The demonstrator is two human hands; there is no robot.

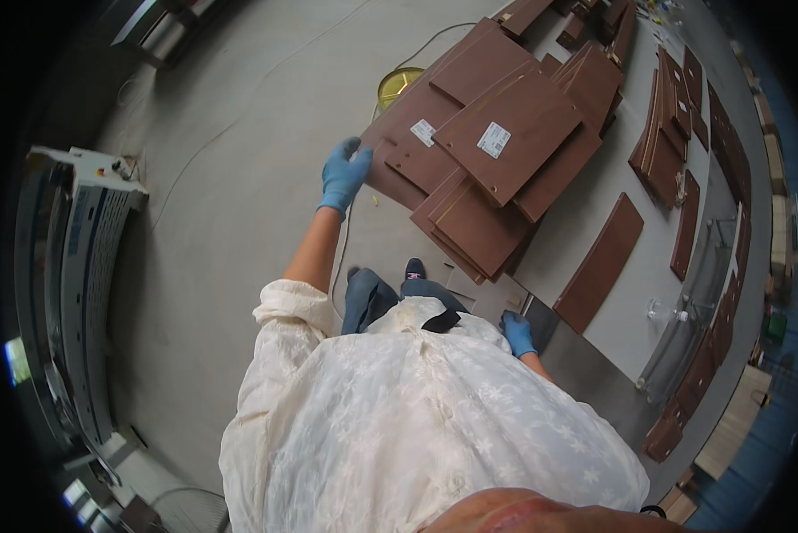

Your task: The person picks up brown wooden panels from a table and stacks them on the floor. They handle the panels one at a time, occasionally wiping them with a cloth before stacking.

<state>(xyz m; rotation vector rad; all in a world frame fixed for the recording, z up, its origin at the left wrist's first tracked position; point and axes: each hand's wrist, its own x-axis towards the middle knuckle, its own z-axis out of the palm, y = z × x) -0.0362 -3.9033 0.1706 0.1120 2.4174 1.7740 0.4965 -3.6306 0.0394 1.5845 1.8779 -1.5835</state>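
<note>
My left hand, in a blue glove, is at the left edge of a stack of reddish-brown panels. Its thumb stands apart from the fingers and meets the edge of a large brown panel; no firm grip shows. Uppermost in the stack, a brown panel bears a white label and has small holes near its corners. Smaller brown boards jut out of the stack's near side. My right hand, also blue-gloved, is low by the near corner of the worktable; how its fingers are set is unclear.
The pale worktable carries a long brown board, more brown pieces and a clear plastic bottle. A yellow round container stands beyond the stack. Cables cross the floor; a machine stands at left.
</note>
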